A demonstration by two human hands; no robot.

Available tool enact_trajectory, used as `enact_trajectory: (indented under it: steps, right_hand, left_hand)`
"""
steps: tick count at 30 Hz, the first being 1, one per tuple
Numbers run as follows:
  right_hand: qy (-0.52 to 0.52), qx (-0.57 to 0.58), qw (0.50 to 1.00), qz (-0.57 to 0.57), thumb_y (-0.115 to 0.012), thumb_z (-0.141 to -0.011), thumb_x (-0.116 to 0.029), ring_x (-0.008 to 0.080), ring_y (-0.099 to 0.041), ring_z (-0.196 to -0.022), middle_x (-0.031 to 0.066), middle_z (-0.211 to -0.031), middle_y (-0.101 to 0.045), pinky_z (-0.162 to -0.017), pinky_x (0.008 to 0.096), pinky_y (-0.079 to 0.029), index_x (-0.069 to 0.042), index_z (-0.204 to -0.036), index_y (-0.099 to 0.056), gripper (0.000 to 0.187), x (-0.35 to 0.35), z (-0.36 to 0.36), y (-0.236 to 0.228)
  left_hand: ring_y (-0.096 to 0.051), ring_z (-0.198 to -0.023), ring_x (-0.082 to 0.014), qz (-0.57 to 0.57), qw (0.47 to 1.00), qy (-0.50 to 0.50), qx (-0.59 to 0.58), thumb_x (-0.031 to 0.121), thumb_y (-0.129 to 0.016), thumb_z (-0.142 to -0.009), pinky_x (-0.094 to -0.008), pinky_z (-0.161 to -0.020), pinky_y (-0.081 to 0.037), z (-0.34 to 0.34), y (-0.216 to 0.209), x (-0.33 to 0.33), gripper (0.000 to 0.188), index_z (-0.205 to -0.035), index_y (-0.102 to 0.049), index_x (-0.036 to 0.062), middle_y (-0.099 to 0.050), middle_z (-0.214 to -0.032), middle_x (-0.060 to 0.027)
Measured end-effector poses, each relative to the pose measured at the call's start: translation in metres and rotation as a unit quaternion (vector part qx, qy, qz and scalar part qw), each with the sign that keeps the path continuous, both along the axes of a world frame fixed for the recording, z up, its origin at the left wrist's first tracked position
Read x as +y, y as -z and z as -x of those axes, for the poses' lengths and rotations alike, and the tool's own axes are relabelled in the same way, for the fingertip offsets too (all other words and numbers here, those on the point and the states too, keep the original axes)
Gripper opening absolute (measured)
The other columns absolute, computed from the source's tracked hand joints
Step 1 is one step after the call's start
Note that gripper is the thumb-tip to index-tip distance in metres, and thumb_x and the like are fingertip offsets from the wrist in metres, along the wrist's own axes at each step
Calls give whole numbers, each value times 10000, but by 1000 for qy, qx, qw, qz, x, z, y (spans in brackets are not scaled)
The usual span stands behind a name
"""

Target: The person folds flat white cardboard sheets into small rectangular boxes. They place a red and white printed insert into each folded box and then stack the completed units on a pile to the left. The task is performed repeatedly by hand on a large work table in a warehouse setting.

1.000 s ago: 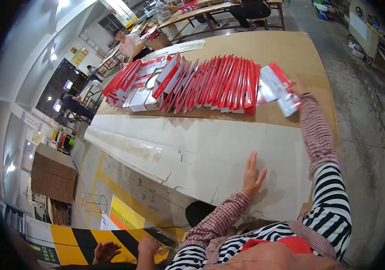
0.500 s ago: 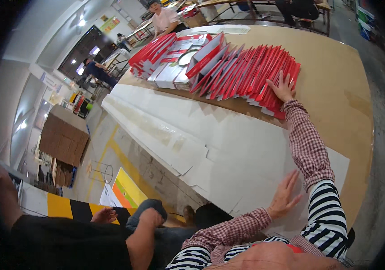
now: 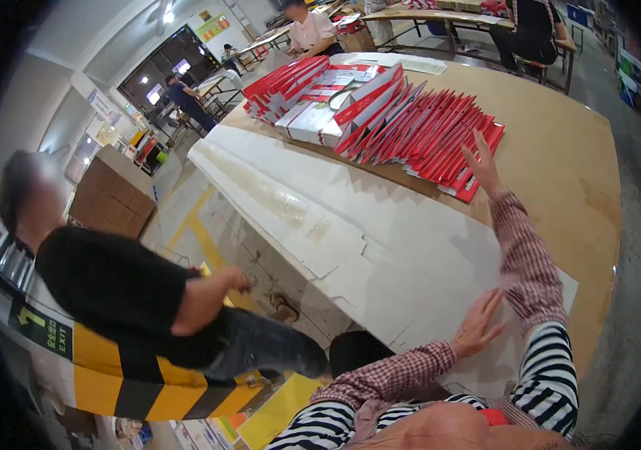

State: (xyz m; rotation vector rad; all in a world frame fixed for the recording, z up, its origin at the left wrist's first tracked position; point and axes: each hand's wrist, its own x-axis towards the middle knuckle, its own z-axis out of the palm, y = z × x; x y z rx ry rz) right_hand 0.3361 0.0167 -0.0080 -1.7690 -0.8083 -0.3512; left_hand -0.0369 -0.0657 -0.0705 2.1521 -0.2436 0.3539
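Note:
My right hand (image 3: 481,161) reaches out with fingers spread and rests against the near end of a long row of flat red and white cartons (image 3: 418,124) fanned across the brown table (image 3: 560,157). It grips nothing. My left hand (image 3: 478,324) lies flat and open on large white cardboard sheets (image 3: 380,247) spread over the table's near side.
A person in a black top and jeans (image 3: 140,300) moves past on the floor to my left, close to the table edge. A brown cardboard box (image 3: 110,196) stands behind them. Yellow and black striped floor marking (image 3: 133,382) lies below. Other people work at far tables (image 3: 309,30).
My right hand went from holding a carton above the row's end to resting against the row. The person in black has moved in from the lower left.

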Motion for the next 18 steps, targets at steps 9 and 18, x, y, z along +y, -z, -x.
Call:
enact_trajectory:
  steps: [9, 18]
  right_hand:
    - [-183, 49, 917, 352, -855, -597, -198, 415, -333, -1398, 210, -1533, -336, -1149, 526, -261, -76, -1460, -413, 976, -356, 362, -2]
    - [-146, 10, 894, 424, -745, -652, -6, 400, -383, -1372, 176, -1479, -442, -1129, 508, -304, -113, -1303, -604, 675, -404, 460, -8]
  left_hand:
    - [-356, -1355, -401, -11, 999, -45, -27, 375, -579, -946, -472, -1141, -284, 7, -9, 1, 686, -1474, -335, 12, -375, -1461, -243]
    - [-363, -1345, -414, -23, 999, 3, -35, 384, -596, -945, -478, -1126, -316, 7, 5, -15, 596, -1393, -431, 28, -387, -1446, -255]
